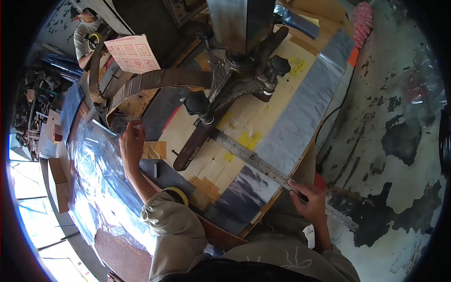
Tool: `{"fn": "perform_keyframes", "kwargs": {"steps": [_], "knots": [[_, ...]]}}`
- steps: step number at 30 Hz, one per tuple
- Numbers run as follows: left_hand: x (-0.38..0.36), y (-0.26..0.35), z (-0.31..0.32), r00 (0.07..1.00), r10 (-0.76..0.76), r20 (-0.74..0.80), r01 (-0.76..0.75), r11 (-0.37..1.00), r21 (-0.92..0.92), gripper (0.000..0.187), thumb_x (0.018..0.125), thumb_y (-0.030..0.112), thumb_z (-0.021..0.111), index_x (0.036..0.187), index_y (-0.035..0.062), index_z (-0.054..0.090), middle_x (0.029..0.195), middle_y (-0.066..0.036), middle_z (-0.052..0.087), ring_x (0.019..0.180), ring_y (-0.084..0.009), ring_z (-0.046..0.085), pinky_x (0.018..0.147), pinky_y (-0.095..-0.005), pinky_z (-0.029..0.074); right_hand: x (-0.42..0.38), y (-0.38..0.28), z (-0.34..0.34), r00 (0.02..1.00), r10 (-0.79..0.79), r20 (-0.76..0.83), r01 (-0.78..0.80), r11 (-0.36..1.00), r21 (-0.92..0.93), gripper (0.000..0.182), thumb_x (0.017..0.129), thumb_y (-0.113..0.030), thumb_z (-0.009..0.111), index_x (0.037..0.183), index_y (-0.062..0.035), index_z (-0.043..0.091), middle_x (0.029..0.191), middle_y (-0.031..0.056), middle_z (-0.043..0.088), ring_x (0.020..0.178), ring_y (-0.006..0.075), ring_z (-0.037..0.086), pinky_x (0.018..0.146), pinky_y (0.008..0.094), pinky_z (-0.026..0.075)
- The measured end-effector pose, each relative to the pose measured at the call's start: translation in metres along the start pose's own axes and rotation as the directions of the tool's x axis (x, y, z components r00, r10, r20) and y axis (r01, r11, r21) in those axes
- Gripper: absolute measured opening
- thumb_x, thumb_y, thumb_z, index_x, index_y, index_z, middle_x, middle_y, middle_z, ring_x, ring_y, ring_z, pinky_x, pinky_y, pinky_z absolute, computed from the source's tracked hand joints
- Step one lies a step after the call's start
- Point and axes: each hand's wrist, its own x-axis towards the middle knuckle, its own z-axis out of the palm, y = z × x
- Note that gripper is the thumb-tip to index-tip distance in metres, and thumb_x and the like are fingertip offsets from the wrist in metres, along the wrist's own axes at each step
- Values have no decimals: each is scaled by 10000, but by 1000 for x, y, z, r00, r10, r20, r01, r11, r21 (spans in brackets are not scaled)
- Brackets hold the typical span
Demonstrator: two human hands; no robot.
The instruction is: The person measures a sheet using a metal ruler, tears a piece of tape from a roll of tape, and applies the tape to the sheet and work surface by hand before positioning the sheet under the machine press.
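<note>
Right hand (307, 199) fingers gripping steel ruler (263, 165) at table edge, left hand (132, 145) fingers pinching clear plastic sheet (101, 174)

Left hand (131, 145) reaching forward, fingers seemingly pinched, right hand (307, 199) low, fingers curled closed

Head camera looks steeply down, close over the workbench (263, 117).
</note>
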Motion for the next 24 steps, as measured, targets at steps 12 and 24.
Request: {"fn": "perform_keyframes", "kwargs": {"steps": [12,24], "knots": [[1,4,1,1000,-23,4,23,1000,10,161,908,153,624,1035,54,618,756,-161,695,710,-292,704,631,-374,530,-1,3,1,999,8,41,-10,998,56,338,762,-6,719,1092,-84,717,750,98,652,610,189,617,566,289,470],[-5,12,1,997,-60,-50,60,998,14,163,907,159,614,1046,75,617,757,-138,683,716,-275,686,656,-375,521,1,6,1,998,-36,42,34,998,49,317,778,-3,712,1092,-50,706,856,132,701,706,192,672,634,274,497]]}}
